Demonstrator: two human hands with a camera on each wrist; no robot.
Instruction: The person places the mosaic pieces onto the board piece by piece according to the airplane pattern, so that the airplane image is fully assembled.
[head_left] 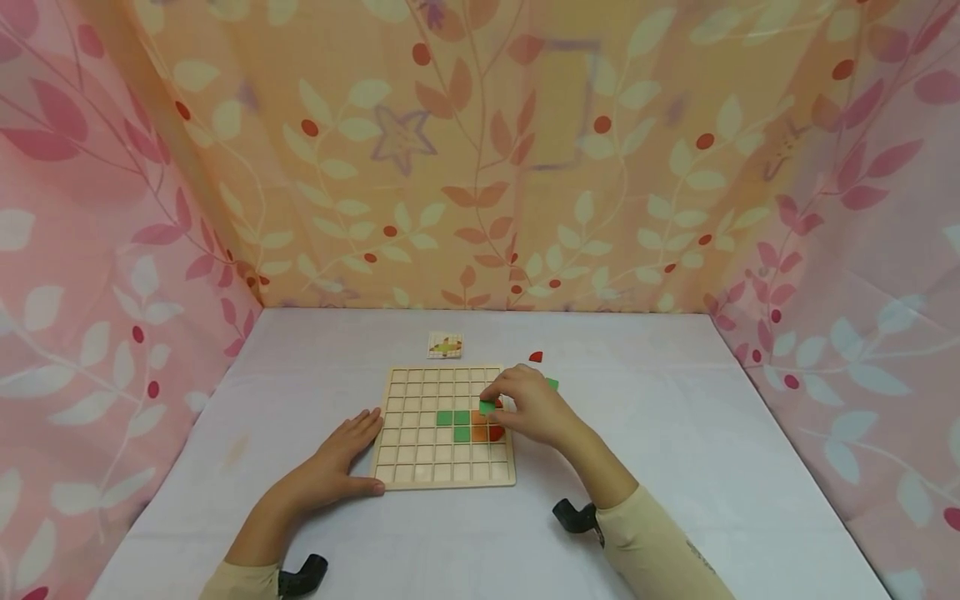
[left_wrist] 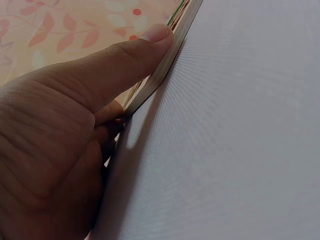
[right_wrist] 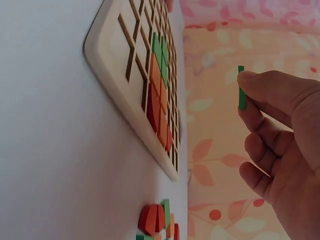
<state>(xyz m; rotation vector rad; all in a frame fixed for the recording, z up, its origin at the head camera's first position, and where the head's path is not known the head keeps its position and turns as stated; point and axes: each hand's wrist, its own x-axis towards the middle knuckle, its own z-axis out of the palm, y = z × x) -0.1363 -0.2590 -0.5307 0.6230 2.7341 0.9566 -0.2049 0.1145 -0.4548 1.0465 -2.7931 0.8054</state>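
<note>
A wooden grid board [head_left: 420, 454] lies on the white-covered table. Green tiles [head_left: 462, 434], orange tiles [head_left: 479, 433] and red rounded pieces [head_left: 497, 433] sit in its cells, right of the middle. My right hand [head_left: 536, 408] pinches a thin green square tile [right_wrist: 241, 92] between thumb and index finger, raised over the right part of the board. The other fingers of that hand are bent. Along the board's left edge, my left hand [head_left: 333, 467] rests with fingers extended and thumb spread, its thumb [left_wrist: 156, 35] touching the rim.
Behind the board lies a small picture card [head_left: 446, 345] with a coloured pattern on a grid. A red piece [head_left: 536, 357] and a green piece [head_left: 552, 384] lie to the right, partly behind my hand. The right wrist view shows several loose pieces [right_wrist: 150, 220] beside the board.
</note>
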